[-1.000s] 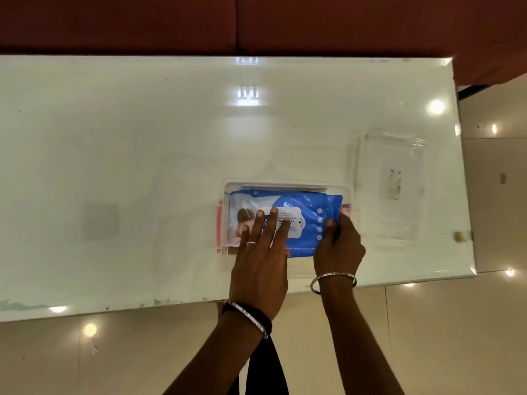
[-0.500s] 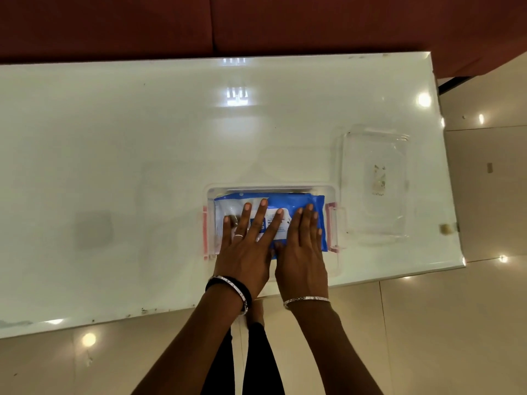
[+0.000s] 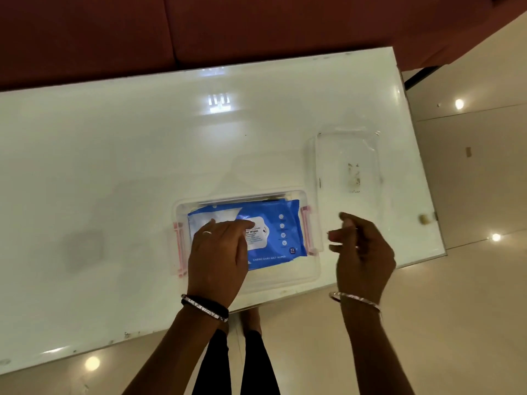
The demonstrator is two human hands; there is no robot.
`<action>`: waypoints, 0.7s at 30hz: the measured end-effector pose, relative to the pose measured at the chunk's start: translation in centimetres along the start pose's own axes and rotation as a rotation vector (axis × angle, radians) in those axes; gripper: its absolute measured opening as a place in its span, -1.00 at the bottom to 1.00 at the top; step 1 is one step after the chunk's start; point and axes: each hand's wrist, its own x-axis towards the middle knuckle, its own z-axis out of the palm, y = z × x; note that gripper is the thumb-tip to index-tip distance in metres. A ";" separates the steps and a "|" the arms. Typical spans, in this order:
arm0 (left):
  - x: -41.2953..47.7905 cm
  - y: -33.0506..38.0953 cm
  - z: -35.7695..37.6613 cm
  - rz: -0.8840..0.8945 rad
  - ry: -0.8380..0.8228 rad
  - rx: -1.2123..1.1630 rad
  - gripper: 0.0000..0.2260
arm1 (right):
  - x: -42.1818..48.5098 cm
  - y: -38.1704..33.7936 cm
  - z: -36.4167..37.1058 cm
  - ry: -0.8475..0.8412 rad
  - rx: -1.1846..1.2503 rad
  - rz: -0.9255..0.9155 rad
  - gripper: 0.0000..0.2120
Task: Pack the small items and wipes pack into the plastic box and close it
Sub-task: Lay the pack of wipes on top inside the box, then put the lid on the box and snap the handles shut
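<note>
Clear plastic box (image 3: 285, 276) holds the blue wipes pack (image 3: 281, 232), long axis left to right, under my flat left hand (image 3: 219, 255), while my empty, loosely curled right hand (image 3: 362, 249) hovers nearer what looks like the lid (image 3: 346, 163), lying beyond it, lengthwise away from me.

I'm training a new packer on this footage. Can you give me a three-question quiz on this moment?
1. True or false: the clear lid is already on the plastic box.
2. Which hand rests on the wipes pack? A) left hand B) right hand C) both
3. Fill in: the lid lies on the white table to the box's ____.

Key: 1 false; 2 A; 3 right
</note>
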 end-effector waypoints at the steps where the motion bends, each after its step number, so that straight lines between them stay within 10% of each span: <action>1: 0.5 0.6 -0.2 0.024 0.046 -0.037 -0.81 | 0.9 1.1 -0.5 0.086 0.005 0.093 -0.86; 8: 7.8 5.9 0.2 0.184 0.098 -0.081 -0.81 | 7.3 8.8 -1.2 0.184 -0.018 0.835 -0.51; 21: 13.7 9.8 2.7 -0.005 -0.137 -0.326 -0.77 | 7.7 7.2 -1.7 0.206 0.393 0.681 -0.83</action>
